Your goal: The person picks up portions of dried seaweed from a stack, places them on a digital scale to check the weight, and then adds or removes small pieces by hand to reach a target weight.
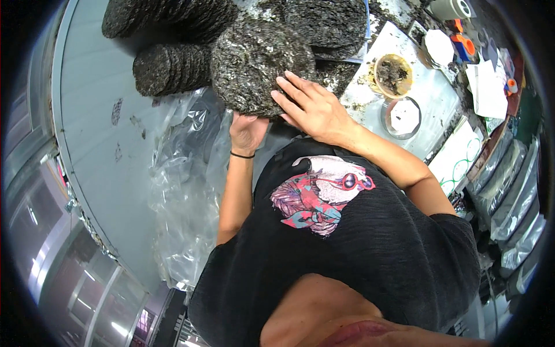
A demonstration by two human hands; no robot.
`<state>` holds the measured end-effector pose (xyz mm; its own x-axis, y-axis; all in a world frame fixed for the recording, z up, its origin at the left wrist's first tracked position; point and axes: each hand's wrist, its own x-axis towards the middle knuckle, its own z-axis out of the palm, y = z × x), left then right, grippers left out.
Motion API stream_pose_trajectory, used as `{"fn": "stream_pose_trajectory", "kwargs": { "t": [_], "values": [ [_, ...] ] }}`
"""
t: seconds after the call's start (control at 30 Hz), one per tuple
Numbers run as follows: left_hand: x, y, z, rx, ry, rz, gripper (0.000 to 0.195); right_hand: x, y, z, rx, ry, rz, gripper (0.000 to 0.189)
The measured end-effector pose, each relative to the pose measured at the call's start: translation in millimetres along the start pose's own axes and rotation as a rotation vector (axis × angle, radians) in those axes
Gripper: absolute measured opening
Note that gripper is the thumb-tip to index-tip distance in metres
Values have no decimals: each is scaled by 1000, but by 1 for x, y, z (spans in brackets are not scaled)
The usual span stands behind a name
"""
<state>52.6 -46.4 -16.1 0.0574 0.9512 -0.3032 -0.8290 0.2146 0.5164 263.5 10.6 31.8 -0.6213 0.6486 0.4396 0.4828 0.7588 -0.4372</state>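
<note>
A round, dark dried seaweed sheet or stack (260,65) lies before me, its surface rough and glossy. My left hand (248,130) is at its near edge, palm up, with the fingers hidden beneath it. My right hand (314,106) rests on its right near side, fingers spread and flat against it. To the left, a row of smaller round seaweed sheets (171,69) stands packed on edge. More dark seaweed stacks lie at the upper left (169,19) and the upper right (327,24).
Clear plastic bags (186,173) lie left of my body. On the right are a bowl of seaweed scraps (393,76), a round dish with white paper (403,117), an orange-and-blue tape dispenser (464,47) and bagged dark packs (503,186). The grey table's edge (65,143) curves at left.
</note>
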Motion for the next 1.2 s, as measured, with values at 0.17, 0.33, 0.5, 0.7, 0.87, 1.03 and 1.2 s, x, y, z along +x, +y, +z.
{"fn": "stream_pose_trajectory", "kwargs": {
  "t": [0.17, 0.33, 0.5, 0.7, 0.87, 1.03, 1.2],
  "values": [
    [0, 2, 1, -15, 67, 15, 75, 2, 2, 0, 232, 217, 53, 38],
    [2, -1, -12, -10, 177, 22, 46, 1, 116, -16, 169, 497, 672, 36],
    [0, -7, 0, 102, 206, 38, 49, -2, 119, -2, 178, 363, 257, 65],
    [-10, -4, 17, 311, 21, 9, 80, -10, 17, 5, 272, 9, 87, 66],
    [-9, -2, 9, 256, 47, 36, 95, -5, 6, 0, 277, 73, 55, 43],
    [-6, -2, 10, 304, 84, 46, 72, 2, 39, -15, 400, 359, 407, 32],
    [0, -13, 25, 250, 16, 109, 78, 11, 50, -23, 273, 108, 34, 35]
  ]
}}
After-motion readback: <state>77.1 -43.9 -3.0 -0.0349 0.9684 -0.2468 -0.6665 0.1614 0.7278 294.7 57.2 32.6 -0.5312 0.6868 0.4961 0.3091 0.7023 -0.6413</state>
